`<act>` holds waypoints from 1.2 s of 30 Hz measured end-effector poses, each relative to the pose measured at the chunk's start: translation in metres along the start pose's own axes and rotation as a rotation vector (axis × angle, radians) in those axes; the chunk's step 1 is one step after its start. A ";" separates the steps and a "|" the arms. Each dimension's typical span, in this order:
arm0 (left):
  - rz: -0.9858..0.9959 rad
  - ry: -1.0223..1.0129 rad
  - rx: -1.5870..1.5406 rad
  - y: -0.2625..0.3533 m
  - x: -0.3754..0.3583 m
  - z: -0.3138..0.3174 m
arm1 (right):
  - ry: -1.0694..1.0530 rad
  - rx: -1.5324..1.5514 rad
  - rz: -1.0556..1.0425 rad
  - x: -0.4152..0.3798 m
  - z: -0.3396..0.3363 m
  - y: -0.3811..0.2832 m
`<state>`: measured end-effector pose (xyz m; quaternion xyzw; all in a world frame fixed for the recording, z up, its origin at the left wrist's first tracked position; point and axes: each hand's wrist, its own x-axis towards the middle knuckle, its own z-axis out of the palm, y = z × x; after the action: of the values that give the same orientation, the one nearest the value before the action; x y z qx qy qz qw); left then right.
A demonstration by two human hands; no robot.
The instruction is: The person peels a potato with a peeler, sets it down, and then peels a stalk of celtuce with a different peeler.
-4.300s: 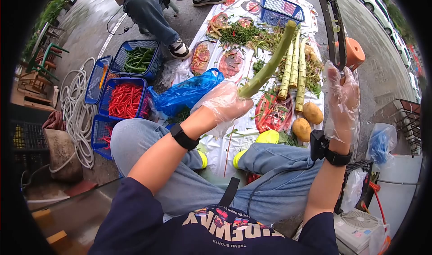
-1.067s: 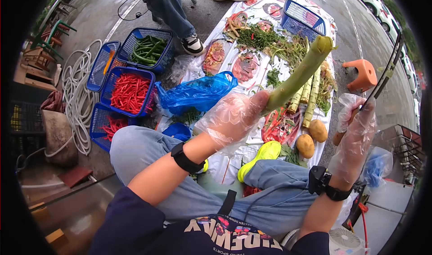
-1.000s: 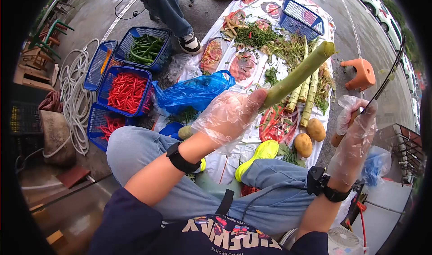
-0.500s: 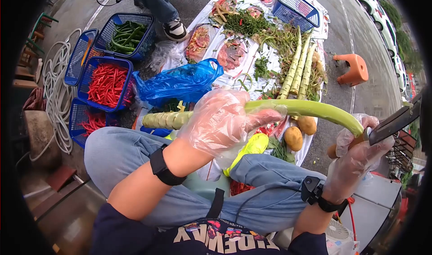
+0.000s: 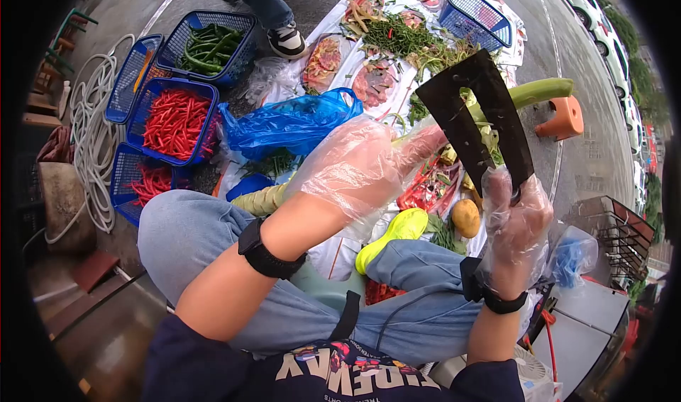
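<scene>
My left hand (image 5: 362, 164), in a clear plastic glove, is wrapped round a long green stalk (image 5: 545, 92). The stalk's pale ringed end (image 5: 261, 200) shows below my left wrist, and its green end points up and right. My right hand (image 5: 519, 218), also gloved, grips a dark cleaver-like blade (image 5: 482, 111) with a long slot in it. This blade stands in front of the stalk and hides part of it; whether they touch I cannot tell. Bits of green peel show through the slot.
Baskets of green peppers (image 5: 211, 49) and red peppers (image 5: 174, 123) stand at the left beside a blue bag (image 5: 291, 125). A potato (image 5: 465, 218) lies near my knee. An orange stool (image 5: 560, 118) is at the right. Another person's shoe (image 5: 287, 42) is at the top.
My right hand has moved left and turned the blade upward across the stalk. The stalk's green end has swung upward, out of my right hand's reach.
</scene>
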<state>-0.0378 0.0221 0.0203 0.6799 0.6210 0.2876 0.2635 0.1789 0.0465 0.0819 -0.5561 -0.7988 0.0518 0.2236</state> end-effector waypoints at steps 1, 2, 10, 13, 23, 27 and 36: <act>0.013 0.025 -0.016 0.001 -0.001 -0.002 | -0.010 -0.092 -0.036 0.001 0.002 0.006; 0.027 0.050 -0.033 0.003 -0.002 -0.004 | -0.007 -0.097 -0.037 0.001 0.003 0.006; 0.437 0.162 0.156 -0.016 -0.022 0.008 | 0.009 -0.033 0.022 0.003 0.006 0.003; 0.399 0.028 -0.040 -0.011 -0.021 0.006 | 0.045 0.120 0.061 0.004 0.006 0.002; 0.139 -0.029 -0.252 0.005 -0.016 0.005 | 0.073 -0.127 -0.088 0.005 0.002 0.004; 0.147 0.033 -0.186 0.006 -0.016 0.009 | 0.096 -0.128 -0.088 0.009 0.000 0.011; 0.198 0.077 -0.155 0.001 -0.017 0.023 | 0.170 -0.219 0.044 0.017 -0.012 0.034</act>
<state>-0.0212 0.0051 0.0037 0.7039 0.5364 0.3853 0.2614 0.2083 0.0731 0.0865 -0.5968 -0.7656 -0.0779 0.2273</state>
